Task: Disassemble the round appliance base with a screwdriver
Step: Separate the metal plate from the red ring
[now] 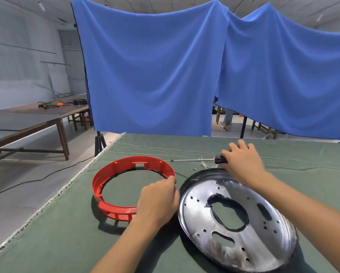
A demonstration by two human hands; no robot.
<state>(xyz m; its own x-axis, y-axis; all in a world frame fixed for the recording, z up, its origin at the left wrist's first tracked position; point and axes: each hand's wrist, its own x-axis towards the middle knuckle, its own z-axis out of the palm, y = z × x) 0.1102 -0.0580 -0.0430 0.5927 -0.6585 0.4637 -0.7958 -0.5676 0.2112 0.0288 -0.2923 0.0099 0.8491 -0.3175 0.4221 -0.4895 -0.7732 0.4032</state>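
A round, shiny metal base plate [238,219] with a dark rim lies flat, pierced by one large irregular central opening, two smaller oblong slots and many small screw holes. Just left of this plate sits a red plastic ring [113,194], separated from it, open through its middle, with a rectangular notch in its far wall. Beyond the plate's far edge lies a screwdriver [200,160] with a long silver shaft pointing left and a black-and-orange handle.
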